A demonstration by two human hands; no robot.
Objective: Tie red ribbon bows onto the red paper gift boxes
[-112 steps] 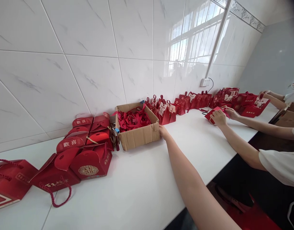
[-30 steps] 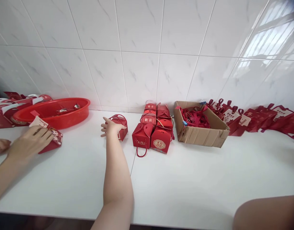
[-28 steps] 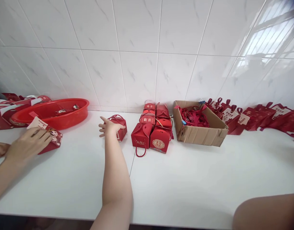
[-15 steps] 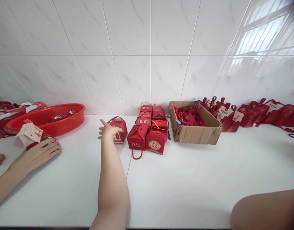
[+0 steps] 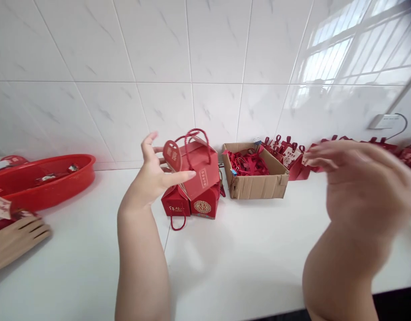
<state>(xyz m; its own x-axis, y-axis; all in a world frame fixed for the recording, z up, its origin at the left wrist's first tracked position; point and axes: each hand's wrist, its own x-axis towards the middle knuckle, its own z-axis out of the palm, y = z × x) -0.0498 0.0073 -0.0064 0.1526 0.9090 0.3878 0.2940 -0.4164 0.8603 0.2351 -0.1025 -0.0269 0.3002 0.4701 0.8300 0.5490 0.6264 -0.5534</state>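
Note:
My left hand (image 5: 147,180) is closed on a small red gift box (image 5: 202,168), thumb on its front and fingers behind. The box is tilted in the air, its twisted cord handle looping up and an oval flap sticking out on the left. Below it, red gift boxes (image 5: 202,206) stand grouped on the white table, partly hidden by the held one. My right hand (image 5: 362,183) is raised at the right, blurred by motion, its fingers stretched leftward and nothing visible in them.
A cardboard box (image 5: 259,187) full of red ribbons stands by the tiled wall. Red tagged bags (image 5: 294,162) line the wall behind my right hand. At the left are a red plastic basin (image 5: 58,187) with small wrapped items and another person's hand (image 5: 21,236) at a red-and-white box.
My left hand has taken hold of the single gift box and lifted it off the table, moving right. My right hand has come up into view. The camera has turned right.

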